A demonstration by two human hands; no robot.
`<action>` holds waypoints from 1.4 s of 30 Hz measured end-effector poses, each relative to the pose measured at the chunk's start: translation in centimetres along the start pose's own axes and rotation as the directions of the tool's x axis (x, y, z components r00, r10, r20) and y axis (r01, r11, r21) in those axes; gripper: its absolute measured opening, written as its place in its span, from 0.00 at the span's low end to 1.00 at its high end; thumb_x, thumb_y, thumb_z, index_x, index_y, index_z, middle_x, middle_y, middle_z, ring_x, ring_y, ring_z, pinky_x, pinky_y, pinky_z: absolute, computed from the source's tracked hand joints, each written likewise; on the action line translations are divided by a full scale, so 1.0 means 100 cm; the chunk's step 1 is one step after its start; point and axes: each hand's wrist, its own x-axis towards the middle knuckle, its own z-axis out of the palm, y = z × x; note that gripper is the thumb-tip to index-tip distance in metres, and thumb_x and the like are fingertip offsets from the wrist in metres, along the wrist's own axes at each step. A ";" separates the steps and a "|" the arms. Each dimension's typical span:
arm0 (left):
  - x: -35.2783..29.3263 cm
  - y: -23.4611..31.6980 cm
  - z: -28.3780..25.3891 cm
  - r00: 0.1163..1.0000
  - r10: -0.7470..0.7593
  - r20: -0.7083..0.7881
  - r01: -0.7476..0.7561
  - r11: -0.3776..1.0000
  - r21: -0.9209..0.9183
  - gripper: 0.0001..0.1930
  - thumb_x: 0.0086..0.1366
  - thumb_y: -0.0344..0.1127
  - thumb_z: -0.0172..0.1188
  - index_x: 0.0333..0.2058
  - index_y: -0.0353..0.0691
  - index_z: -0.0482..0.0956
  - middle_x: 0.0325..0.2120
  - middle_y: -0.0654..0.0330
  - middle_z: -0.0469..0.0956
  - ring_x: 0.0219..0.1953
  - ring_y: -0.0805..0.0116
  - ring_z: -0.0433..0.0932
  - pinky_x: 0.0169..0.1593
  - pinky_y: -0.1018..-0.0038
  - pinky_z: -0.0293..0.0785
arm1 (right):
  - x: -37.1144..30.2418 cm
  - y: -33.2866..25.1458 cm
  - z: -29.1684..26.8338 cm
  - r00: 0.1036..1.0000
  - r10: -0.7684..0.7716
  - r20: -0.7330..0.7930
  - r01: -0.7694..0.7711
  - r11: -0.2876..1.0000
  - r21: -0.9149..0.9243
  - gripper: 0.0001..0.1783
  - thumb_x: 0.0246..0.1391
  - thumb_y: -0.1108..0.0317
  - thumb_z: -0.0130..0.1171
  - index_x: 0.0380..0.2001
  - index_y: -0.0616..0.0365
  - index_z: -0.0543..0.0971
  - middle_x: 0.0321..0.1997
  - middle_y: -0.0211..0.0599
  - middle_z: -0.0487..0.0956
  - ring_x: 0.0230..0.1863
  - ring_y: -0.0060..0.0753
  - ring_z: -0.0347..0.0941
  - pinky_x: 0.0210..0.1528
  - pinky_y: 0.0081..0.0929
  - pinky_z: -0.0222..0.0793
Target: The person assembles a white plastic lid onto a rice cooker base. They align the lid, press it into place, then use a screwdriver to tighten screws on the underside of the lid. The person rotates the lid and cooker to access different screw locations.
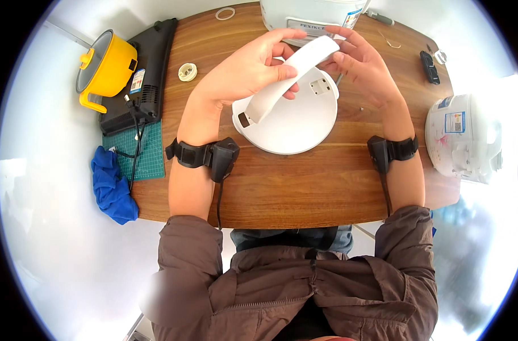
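Observation:
A long curved white plastic handle piece is held above the table by both hands. My left hand grips its middle from the left, and my right hand pinches its upper end with the fingertips. Below it a round white appliance lid lies flat on the wooden table, with a small square fitting near its far edge. Both wrists carry black strapped devices.
A white appliance body stands at the far edge and another white cooker at the right. A yellow pot sits on a black cooktop at left, near a green mat and blue cloth. Small parts lie scattered.

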 end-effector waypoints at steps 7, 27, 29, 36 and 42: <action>-0.014 0.017 0.008 0.959 0.273 -0.079 -0.279 0.957 -0.074 0.29 0.67 0.30 0.59 0.66 0.37 0.64 0.49 0.48 0.79 0.40 0.60 0.85 0.49 0.66 0.79 | -0.010 -0.035 0.013 0.955 0.148 0.257 -0.005 0.874 -0.485 0.30 0.64 0.61 0.64 0.64 0.61 0.70 0.45 0.37 0.83 0.42 0.28 0.78 0.50 0.28 0.75; -0.042 0.033 -0.039 0.963 0.075 -0.258 0.175 0.558 0.811 0.16 0.70 0.36 0.59 0.53 0.35 0.78 0.43 0.53 0.83 0.42 0.62 0.83 0.48 0.67 0.78 | -0.013 -0.029 0.034 0.942 -0.329 -0.073 0.196 0.711 -0.676 0.22 0.58 0.61 0.69 0.53 0.57 0.81 0.46 0.37 0.84 0.48 0.26 0.79 0.52 0.27 0.75; -0.045 0.001 -0.064 0.888 0.113 -0.446 0.377 0.376 0.846 0.15 0.72 0.40 0.56 0.44 0.32 0.81 0.37 0.54 0.85 0.44 0.59 0.83 0.49 0.67 0.77 | -0.011 -0.026 0.035 0.987 -0.158 0.035 0.141 0.739 -0.659 0.21 0.56 0.62 0.72 0.50 0.59 0.83 0.45 0.36 0.85 0.45 0.25 0.79 0.50 0.27 0.75; -0.018 -0.033 -0.062 0.878 -0.314 -0.361 0.478 0.540 0.693 0.20 0.72 0.46 0.56 0.41 0.31 0.84 0.32 0.49 0.83 0.34 0.57 0.84 0.42 0.63 0.80 | -0.004 0.003 0.040 0.930 0.055 0.364 0.182 0.790 -0.585 0.22 0.53 0.63 0.72 0.50 0.58 0.83 0.44 0.37 0.84 0.43 0.33 0.77 0.48 0.30 0.72; -0.014 -0.041 -0.057 0.904 -0.301 -0.303 0.426 0.610 0.668 0.22 0.69 0.48 0.61 0.49 0.34 0.80 0.40 0.51 0.83 0.35 0.60 0.84 0.35 0.68 0.82 | 0.000 0.006 0.045 0.870 -0.037 0.492 0.451 0.465 -0.762 0.21 0.55 0.60 0.69 0.52 0.48 0.85 0.34 0.34 0.78 0.40 0.39 0.72 0.48 0.35 0.69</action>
